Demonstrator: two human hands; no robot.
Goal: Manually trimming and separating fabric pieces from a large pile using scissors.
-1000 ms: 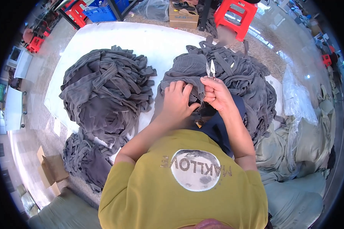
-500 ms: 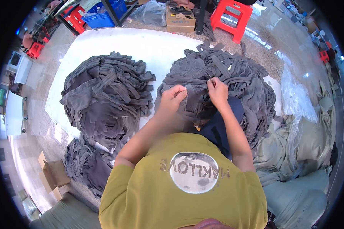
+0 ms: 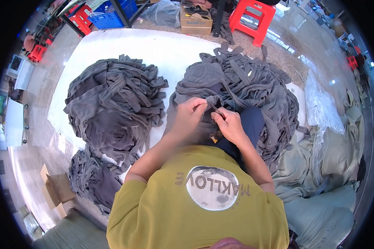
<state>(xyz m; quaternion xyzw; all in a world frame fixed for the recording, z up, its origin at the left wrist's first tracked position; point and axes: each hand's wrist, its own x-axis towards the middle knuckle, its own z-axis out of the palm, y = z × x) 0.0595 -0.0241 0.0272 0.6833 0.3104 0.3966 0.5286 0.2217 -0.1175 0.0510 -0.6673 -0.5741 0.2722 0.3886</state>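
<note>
My left hand (image 3: 190, 115) pinches the edge of a dark grey knit garment piece (image 3: 214, 100) in front of my body. Close beside it, my right hand (image 3: 230, 125) is closed, with something small and dark at its fingertips that I cannot make out. A thin thread seems to rise near that hand. Both hands are over the near edge of the right-hand heap of grey knit pieces (image 3: 274, 97). A second heap of grey knit pieces (image 3: 112, 99) lies apart from my hands, to the left.
Both heaps lie on a white sheet (image 3: 153, 43). A smaller grey pile (image 3: 91, 178) and an open cardboard box (image 3: 58, 189) are at the near left. Greenish sacks (image 3: 320, 211) and clear plastic (image 3: 322, 103) flank me on the right. A red stool (image 3: 253, 20) and blue crate (image 3: 112, 16) stand beyond.
My right hand has come down and toward me, closer to the left hand. The left hand has lowered slightly, and the garment's edge now shows between the two hands.
</note>
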